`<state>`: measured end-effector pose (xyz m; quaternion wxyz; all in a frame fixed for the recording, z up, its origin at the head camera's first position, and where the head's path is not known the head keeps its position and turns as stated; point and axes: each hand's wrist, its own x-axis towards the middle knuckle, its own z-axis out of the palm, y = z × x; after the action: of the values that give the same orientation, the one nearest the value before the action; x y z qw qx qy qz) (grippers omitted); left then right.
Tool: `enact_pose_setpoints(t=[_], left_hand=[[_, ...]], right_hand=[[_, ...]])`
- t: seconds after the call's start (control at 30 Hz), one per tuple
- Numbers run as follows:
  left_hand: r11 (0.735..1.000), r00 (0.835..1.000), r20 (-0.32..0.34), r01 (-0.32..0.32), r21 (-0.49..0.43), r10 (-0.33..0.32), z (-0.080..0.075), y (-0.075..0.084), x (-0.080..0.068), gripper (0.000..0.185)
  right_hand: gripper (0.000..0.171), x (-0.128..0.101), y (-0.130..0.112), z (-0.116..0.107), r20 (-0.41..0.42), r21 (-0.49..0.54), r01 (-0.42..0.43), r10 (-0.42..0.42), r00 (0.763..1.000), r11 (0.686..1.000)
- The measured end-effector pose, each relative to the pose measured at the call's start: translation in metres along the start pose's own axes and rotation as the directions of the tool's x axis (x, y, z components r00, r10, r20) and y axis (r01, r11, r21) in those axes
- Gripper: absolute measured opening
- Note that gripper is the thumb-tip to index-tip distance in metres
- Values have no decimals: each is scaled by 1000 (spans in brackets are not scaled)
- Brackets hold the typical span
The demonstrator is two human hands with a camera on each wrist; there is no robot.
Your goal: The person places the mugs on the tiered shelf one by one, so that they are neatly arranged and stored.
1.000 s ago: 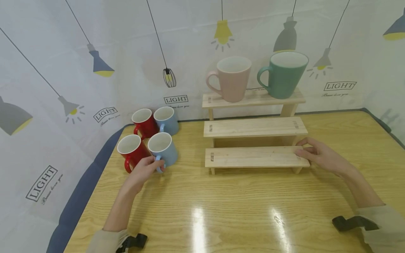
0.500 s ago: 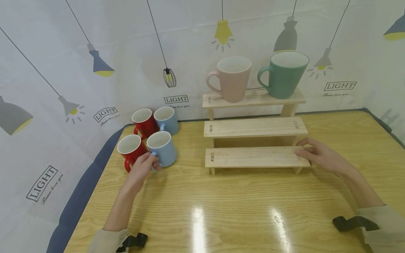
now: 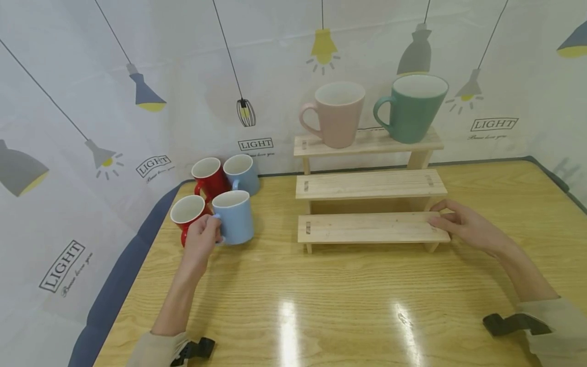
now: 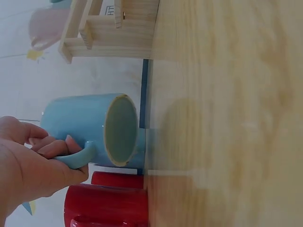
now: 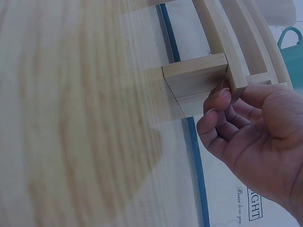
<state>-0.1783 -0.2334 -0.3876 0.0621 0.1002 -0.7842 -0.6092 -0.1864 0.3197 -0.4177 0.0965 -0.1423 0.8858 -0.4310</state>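
My left hand grips the handle of a light blue mug and holds it just above the table, beside a red mug. In the left wrist view the blue mug lies sideways in the frame, with my fingers curled through its handle and the red mug below it. My right hand holds the right end of the lowest step of a three-tier wooden stand. In the right wrist view its fingertips curl against the step's end.
A second red mug and a second blue mug stand at the back left by the wall. A pink mug and a green mug sit on the stand's top step. Wooden table; printed backdrop behind.
My left hand closed tighter on the blue mug's handle and raised the mug off the table, slightly up and back. The right hand has stayed on the stand.
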Motion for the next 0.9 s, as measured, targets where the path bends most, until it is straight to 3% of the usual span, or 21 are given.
enact_pose_setpoints(t=[0.13,0.27,0.63,0.9], left_hand=[[997,997,-45,-62,-50,60,2,6,-2,27],[993,996,-53,-83,-88,79,3,13,-3,26],[988,996,-24,-86,-124,84,6,31,-12,27],[975,989,13,-141,-174,145,13,44,-17,28]], right_hand=[[29,1,1,0,-1,2,6,-6,1000,1000],[28,1,1,0,0,3,13,-13,1000,1000],[28,1,0,2,-2,3,18,-18,1000,1000],[31,0,-1,0,4,-3,0,0,1000,1000]])
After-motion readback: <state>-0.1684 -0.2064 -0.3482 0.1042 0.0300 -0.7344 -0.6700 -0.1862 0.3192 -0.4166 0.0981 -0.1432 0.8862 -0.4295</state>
